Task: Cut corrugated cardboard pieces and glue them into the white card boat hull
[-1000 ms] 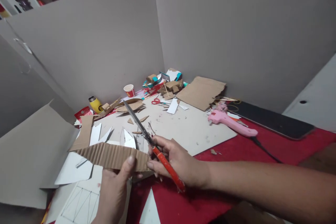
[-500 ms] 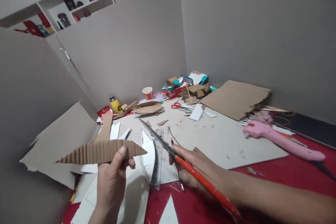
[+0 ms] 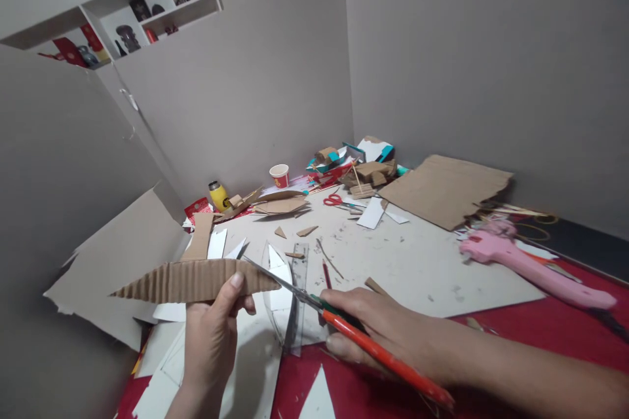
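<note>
My left hand (image 3: 219, 321) pinches a long corrugated cardboard piece (image 3: 177, 280), pointed at both ends, between thumb and fingers. My right hand (image 3: 366, 321) is closed around a pair of scissors (image 3: 378, 350) with red-orange handles. The blades reach up and left to the right tip of the cardboard piece; whether they touch it I cannot tell. Below the blades lie a white pointed-oval paper shape (image 3: 279, 278) and a clear ruler (image 3: 298, 314) on the pale board. A red pencil (image 3: 326, 275) lies just beyond my right hand.
A pink glue gun (image 3: 535, 268) lies at the right beside a brown cardboard sheet (image 3: 447, 190). Small red scissors (image 3: 334, 200), a paper cup (image 3: 280, 175), a yellow bottle (image 3: 219, 196) and cardboard scraps stand further back. A large folded board (image 3: 122, 255) leans at the left.
The scissors have come down and closer to the cardboard piece's right end, their blades less apart. The left hand keeps its hold on the cardboard; the view has shifted slightly.
</note>
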Available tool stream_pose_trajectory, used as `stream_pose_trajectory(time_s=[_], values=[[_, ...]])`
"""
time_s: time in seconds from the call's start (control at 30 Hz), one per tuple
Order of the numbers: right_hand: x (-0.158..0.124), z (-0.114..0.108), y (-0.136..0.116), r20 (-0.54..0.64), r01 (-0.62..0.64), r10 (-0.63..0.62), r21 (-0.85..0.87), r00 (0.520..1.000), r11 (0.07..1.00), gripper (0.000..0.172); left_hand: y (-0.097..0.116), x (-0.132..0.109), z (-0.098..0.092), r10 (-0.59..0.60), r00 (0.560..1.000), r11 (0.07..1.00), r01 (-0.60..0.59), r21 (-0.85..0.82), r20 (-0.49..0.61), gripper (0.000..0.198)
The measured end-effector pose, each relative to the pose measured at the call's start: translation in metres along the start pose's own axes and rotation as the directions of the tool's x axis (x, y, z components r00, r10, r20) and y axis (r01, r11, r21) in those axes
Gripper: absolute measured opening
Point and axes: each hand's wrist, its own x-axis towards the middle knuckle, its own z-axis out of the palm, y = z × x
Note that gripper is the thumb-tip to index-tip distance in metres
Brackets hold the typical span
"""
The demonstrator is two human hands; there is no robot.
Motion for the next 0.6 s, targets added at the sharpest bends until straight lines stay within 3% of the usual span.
stream_pose_trajectory(time_s=[0.2, 0.6], values=[[-0.0010, -0.0020, 0.0010, -0.011, 0.009, -0.010, -0.074, 1.000, 0.997, 0.029, -0.0002, 0.0009, -0.0042, 0.027, 0.999, 0.992, -0.030, 0.125, 0.023, 0.015], [-0.0024, -0.0008, 0.0007, 0.075, -0.084, 0.089, -0.062, 0.993, 0.995, 0.030, -0.0029, 0.0040, -0.0032, 0.025, 0.999, 0.999, -0.025, 0.035, 0.023, 0.016]])
